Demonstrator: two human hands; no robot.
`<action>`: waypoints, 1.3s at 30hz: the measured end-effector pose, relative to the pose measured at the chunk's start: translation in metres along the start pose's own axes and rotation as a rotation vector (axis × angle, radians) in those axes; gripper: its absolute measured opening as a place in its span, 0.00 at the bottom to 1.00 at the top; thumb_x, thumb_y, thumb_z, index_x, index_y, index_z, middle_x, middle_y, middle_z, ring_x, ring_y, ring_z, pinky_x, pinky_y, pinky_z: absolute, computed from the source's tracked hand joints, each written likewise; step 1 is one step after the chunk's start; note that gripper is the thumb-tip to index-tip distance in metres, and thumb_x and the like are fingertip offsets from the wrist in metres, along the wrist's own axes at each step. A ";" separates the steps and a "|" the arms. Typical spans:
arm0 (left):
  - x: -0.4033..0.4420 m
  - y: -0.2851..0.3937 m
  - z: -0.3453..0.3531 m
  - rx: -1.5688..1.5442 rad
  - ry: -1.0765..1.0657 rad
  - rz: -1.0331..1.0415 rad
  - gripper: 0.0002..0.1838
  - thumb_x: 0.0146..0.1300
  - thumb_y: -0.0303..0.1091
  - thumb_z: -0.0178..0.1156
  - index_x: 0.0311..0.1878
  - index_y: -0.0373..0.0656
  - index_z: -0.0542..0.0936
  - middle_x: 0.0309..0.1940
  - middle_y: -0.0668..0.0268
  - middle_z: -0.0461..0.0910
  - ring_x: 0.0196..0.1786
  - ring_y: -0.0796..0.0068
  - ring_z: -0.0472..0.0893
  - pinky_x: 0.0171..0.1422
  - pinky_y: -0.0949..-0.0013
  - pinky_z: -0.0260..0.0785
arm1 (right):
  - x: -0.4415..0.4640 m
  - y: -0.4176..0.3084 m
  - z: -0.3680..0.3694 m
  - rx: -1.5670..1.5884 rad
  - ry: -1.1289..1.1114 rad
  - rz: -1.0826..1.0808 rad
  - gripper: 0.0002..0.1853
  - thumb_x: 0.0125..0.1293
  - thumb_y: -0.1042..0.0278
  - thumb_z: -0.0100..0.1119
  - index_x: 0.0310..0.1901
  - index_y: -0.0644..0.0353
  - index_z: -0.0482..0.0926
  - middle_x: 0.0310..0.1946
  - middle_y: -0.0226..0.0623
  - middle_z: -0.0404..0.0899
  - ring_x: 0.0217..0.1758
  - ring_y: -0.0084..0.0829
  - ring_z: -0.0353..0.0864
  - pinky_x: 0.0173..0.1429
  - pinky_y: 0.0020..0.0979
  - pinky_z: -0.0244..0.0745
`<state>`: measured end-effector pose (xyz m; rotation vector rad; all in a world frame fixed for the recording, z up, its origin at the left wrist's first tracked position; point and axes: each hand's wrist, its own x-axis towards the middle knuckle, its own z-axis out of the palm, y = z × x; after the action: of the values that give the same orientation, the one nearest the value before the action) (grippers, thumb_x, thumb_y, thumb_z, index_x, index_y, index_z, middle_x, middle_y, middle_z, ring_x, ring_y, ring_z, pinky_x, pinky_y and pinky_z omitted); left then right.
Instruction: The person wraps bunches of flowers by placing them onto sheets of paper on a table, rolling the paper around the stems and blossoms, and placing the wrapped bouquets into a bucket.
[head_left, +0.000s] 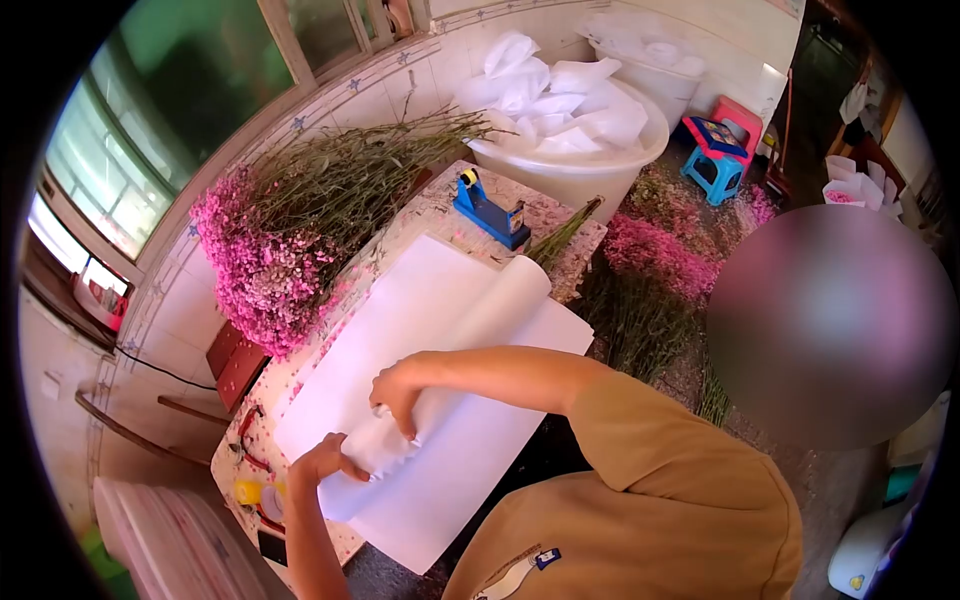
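White wrapping paper (410, 285) lies in large flat sheets on the worktable, with one sheet curled over into a loose roll (505, 300). The near end of that roll is bunched and crumpled between my hands. My left hand (325, 460) pinches the crumpled edge at the lower left, thumb pressed into the paper. A little farther up, my right hand (400, 390) grips the same bunched part with bent fingers. What lies inside the folded paper, if anything, is hidden.
Pink dried flowers (265, 250) are heaped at the table's back left. A blue tape dispenser (490, 212) stands behind the paper. Red-handled cutters (250, 440) lie at left. A white tub (640, 150) holds wrapped paper. More pink flowers (660, 255) and a small stool (715, 170) are on the floor.
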<state>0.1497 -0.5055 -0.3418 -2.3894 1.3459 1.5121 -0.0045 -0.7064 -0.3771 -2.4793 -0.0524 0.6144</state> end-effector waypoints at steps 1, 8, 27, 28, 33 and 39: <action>-0.002 -0.001 0.006 0.007 0.081 0.006 0.48 0.29 0.40 0.83 0.62 0.33 0.81 0.53 0.50 0.86 0.57 0.54 0.84 0.65 0.57 0.74 | -0.003 -0.001 0.002 -0.038 0.045 -0.006 0.53 0.38 0.47 0.84 0.70 0.55 0.76 0.57 0.47 0.83 0.62 0.46 0.82 0.63 0.43 0.78; -0.032 -0.001 0.049 0.112 0.410 0.043 0.52 0.28 0.46 0.86 0.62 0.34 0.78 0.51 0.45 0.85 0.59 0.47 0.83 0.66 0.55 0.74 | -0.041 -0.023 0.017 -0.131 0.105 -0.074 0.42 0.37 0.49 0.84 0.57 0.58 0.82 0.52 0.45 0.86 0.57 0.45 0.85 0.60 0.45 0.79; -0.031 0.034 0.116 0.241 0.962 0.235 0.56 0.43 0.56 0.81 0.72 0.37 0.68 0.68 0.45 0.72 0.70 0.44 0.71 0.73 0.45 0.62 | -0.088 -0.034 0.100 -0.595 0.776 -0.186 0.42 0.52 0.68 0.74 0.73 0.53 0.71 0.59 0.48 0.71 0.64 0.51 0.71 0.67 0.52 0.67; -0.031 0.034 0.120 0.223 0.968 0.232 0.56 0.43 0.56 0.81 0.72 0.37 0.68 0.68 0.45 0.72 0.70 0.44 0.71 0.73 0.45 0.62 | -0.093 -0.039 0.094 -0.604 0.761 -0.192 0.42 0.52 0.68 0.74 0.73 0.53 0.71 0.59 0.48 0.71 0.64 0.51 0.71 0.67 0.52 0.67; -0.044 0.037 0.163 0.255 1.238 0.296 0.45 0.58 0.56 0.70 0.73 0.39 0.69 0.68 0.45 0.71 0.72 0.42 0.70 0.76 0.42 0.59 | -0.108 -0.058 0.053 -0.435 0.573 -0.141 0.53 0.45 0.56 0.83 0.73 0.62 0.67 0.59 0.47 0.71 0.64 0.48 0.71 0.68 0.48 0.66; -0.042 0.034 0.202 0.317 1.291 0.276 0.40 0.66 0.55 0.63 0.76 0.44 0.68 0.75 0.46 0.66 0.78 0.42 0.65 0.79 0.41 0.56 | -0.071 -0.067 0.029 -0.391 0.232 -0.071 0.61 0.43 0.48 0.84 0.78 0.63 0.61 0.63 0.53 0.73 0.69 0.50 0.71 0.74 0.47 0.64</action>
<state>-0.0277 -0.4141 -0.4049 -2.9960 1.8321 -0.5156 -0.0744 -0.6473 -0.3314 -2.8956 -0.1849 0.3039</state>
